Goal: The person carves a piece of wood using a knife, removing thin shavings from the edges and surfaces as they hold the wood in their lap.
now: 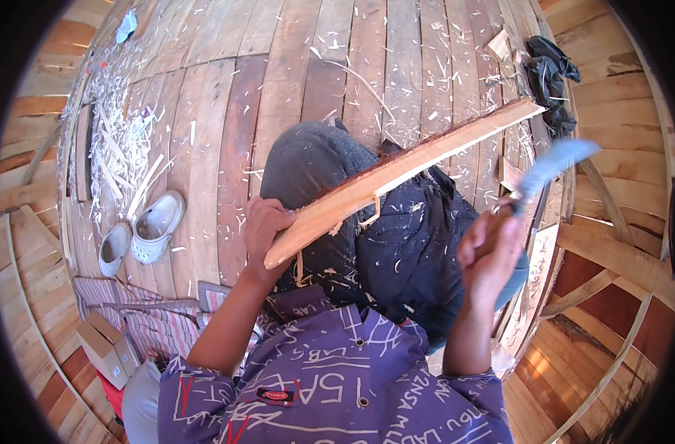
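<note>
A long pale strip of wood with rough reddish bark along its far edge slants across my lap, its right end raised toward the upper right. My left hand is closed around its near left end, resting by my knee. In my right hand, raised on the right and apart from the wood, is a knife with a broad curved blade, slightly blurred. The blade points up and to the right. A thin curl of shaving hangs from the wood's lower edge. Shavings speckle my dark trousers.
Wood shavings litter the plank floor, heaped at the left. Pale clogs stand left of me, near a striped cloth and a cardboard box. Black plastic lies at the right, by the plank wall.
</note>
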Demonstrator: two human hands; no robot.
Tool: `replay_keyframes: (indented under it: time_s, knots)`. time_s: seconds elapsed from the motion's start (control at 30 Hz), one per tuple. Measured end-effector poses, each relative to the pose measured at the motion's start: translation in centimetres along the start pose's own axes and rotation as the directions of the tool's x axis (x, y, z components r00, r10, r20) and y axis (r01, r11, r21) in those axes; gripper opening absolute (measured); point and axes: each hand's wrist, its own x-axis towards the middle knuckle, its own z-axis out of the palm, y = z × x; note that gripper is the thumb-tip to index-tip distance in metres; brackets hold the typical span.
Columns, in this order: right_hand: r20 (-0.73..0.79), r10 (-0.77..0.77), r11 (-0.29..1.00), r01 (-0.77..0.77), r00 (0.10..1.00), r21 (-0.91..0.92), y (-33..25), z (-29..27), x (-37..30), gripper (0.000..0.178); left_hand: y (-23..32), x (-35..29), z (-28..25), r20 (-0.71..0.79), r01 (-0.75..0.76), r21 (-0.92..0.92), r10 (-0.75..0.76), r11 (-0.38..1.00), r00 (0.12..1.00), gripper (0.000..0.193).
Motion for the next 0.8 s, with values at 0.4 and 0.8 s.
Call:
replay_keyframes:
  time_s: [0.4,0.8]
  knots:
    - [0.339,-0.261,0.653,0.424,0.904,-0.628,0.8,2.9,0.8,0.019,0.0,0.6,-0.3,0.098,-0.069,0.094,0.06,0.993,0.993,0.031]
    - [-0.152,-0.052,0.719,-0.068,0.987,-0.691,2.1,-3.3,7.8,0.023,-0.1,1.5,-1.8,0.262,0.489,-0.163,-0.44,0.857,0.859,0.023]
